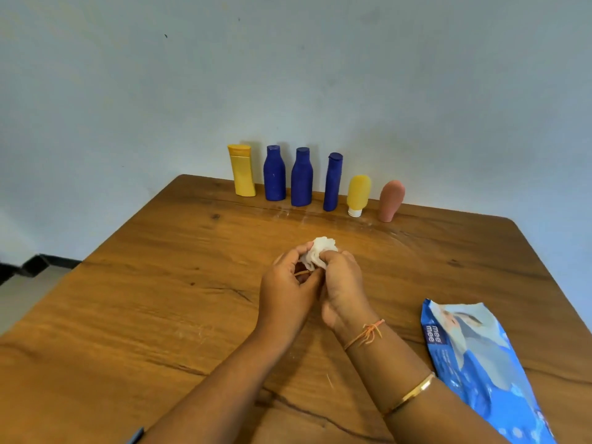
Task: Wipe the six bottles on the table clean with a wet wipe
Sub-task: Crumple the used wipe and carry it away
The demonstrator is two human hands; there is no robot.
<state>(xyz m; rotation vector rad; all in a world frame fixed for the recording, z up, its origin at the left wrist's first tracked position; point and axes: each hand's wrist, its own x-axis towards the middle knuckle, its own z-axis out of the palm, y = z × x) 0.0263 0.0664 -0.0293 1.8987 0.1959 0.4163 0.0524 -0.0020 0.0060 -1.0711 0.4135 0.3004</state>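
At centre, worktop (144, 315): brown wood grain, filling the lower half of the view; its far edge meets the wall.
Wall (288, 75): pale blue-grey, from 9 through 12 to 3 o'clock behind the worktop.
Wipes pack (480, 363): blue, lying flat at 4 o'clock from the hands, beside the right forearm.
Left hand (285, 290): mid-worktop, fingers curled, tips gripping the left side of the wet wipe.
Right hand (344, 283): touching the left hand, fingers curled over the same wipe from the right.
Bottle row: six upright at 12 o'clock along the far edge, well apart from the hands.
Tall yellow bottle (242, 173): at the 9 o'clock end of the row.
First blue bottle (274, 177), second blue bottle (301, 182), third blue bottle (332, 185): next in line; the third is slimmer.
Small yellow bottle (358, 192): standing on its white cap.
Pink bottle (391, 200): at the 3 o'clock end.
Wet wipe (318, 251): white, crumpled, held between both hands above the worktop.
Gold bangle (411, 394): on the right forearm.
Orange thread (365, 336): tied round the right wrist.
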